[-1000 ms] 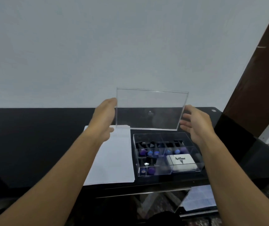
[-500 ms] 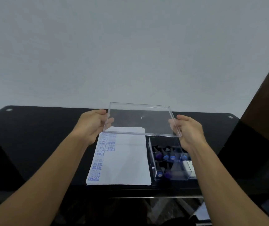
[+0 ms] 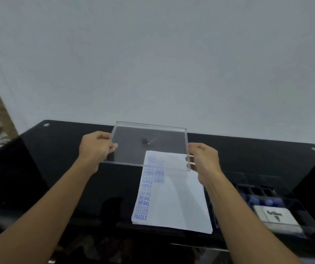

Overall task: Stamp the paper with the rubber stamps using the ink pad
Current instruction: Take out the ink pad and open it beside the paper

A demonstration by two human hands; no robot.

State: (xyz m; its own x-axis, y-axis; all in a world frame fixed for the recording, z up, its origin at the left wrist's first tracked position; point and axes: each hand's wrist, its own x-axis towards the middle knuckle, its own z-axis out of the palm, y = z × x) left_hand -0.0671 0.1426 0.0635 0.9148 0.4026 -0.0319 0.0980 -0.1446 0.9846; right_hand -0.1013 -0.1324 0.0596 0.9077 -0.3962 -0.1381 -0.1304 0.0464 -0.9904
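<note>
Many blue marks [image 3: 145, 199] already fill the left side of the paper [image 3: 177, 202]. The left hand [image 3: 95, 147] and right hand [image 3: 203, 161] pinch the clear lid [image 3: 149, 143] above its far end. Some blurry stamps [image 3: 263, 201] probably wait in the box [image 3: 308, 224] by the ink pad [image 3: 275, 216].

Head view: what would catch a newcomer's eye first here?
The clear lid stands out at centre, held above the black table between the left hand and the right hand. Nearer lies the white paper, with blue SAMPLE, AIR MAIL and FRAGILE imprints down its left edge. At the right, an open clear box holds a white Artline ink pad.
</note>
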